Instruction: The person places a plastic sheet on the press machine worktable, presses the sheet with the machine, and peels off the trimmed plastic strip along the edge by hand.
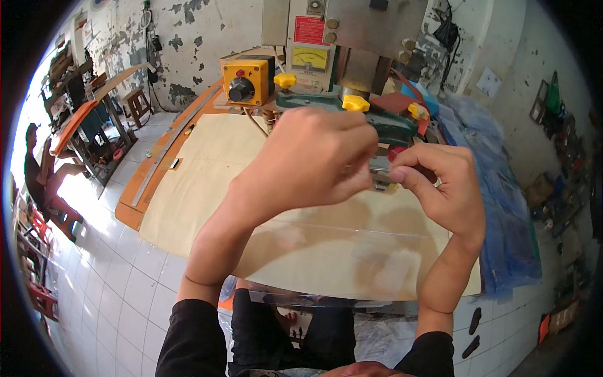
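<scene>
My left hand is raised over the cream work surface, its fingers curled closed in front of the machine. What it holds, if anything, is hidden behind the knuckles. Close to its right, my right hand is pinched, thumb against forefinger. A thin, pale sliver shows in the gap between the hands; its kind is too small to make out. Under my forearms lies a clear plastic sheet, its edge a faint line across the surface.
Behind my hands stands a machine with a green metal bar, yellow knobs and a yellow control box. Blue plastic sheeting drapes at the right. A metal ruler lies along the left edge. A person sits far left.
</scene>
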`<state>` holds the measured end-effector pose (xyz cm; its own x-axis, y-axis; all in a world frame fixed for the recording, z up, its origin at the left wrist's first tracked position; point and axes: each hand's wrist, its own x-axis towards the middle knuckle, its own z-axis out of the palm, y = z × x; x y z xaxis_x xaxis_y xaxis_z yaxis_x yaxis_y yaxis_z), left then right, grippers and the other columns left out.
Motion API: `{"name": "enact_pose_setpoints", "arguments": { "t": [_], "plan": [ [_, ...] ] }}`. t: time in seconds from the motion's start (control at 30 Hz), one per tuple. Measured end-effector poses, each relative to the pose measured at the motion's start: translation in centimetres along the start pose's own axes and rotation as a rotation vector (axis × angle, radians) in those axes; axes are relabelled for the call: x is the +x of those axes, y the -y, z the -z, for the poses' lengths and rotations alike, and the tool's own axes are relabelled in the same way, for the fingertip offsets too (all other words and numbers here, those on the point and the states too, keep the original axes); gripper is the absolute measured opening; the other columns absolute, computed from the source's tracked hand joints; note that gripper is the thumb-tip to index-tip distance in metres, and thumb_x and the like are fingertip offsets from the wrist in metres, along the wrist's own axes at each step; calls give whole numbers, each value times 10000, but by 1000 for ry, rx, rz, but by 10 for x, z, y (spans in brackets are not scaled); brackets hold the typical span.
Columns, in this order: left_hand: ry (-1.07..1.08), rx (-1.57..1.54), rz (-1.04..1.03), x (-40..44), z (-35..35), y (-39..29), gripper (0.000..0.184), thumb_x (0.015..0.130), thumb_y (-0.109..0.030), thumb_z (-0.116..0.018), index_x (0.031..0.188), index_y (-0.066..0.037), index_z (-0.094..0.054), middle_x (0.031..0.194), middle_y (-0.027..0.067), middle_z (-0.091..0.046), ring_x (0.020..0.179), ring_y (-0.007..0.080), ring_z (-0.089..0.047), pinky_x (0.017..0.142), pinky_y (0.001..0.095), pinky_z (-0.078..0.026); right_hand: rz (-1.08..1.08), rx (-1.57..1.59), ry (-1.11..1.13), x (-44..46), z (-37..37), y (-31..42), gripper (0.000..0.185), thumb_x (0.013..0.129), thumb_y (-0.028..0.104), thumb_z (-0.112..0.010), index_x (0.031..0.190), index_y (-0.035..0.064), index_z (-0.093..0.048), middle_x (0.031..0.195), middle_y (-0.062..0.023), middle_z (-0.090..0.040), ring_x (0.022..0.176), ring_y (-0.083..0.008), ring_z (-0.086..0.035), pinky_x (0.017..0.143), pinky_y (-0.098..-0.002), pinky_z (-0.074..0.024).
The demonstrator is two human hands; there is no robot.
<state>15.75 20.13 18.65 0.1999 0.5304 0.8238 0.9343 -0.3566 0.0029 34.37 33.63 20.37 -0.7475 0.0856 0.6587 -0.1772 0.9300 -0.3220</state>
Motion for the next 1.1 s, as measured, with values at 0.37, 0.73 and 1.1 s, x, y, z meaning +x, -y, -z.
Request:
{"name": "enact_pose_setpoints", "arguments": {
  "t": [0.37,0.73,1.1],
  "plan": [
    [120,-350,87,1,5,3,135,839,-117,-741,873,3,-690,788,110,-688,692,210,-671,615,318,-526,3,43,-21,1,-3,3,51,826,39,-740,828,2,-706,684,-80,-653,545,-139,-573,526,-271,-437],
    [171,-359,127,-1,18,7,130,837,-130,-772,838,-13,-715,748,102,-680,640,235,-644,577,315,-487,-36,104,-40,-1,6,2,63,844,26,-741,900,-2,-727,716,-45,-686,584,-66,-591,540,-225,-450],
    [254,-346,221,-1,33,13,102,839,-100,-747,834,-5,-708,727,73,-662,610,172,-597,551,292,-453,-19,38,-85,-6,23,-4,73,836,31,-711,905,13,-725,657,2,-621,538,-23,-492,497,-206,-371]
  ]
}}
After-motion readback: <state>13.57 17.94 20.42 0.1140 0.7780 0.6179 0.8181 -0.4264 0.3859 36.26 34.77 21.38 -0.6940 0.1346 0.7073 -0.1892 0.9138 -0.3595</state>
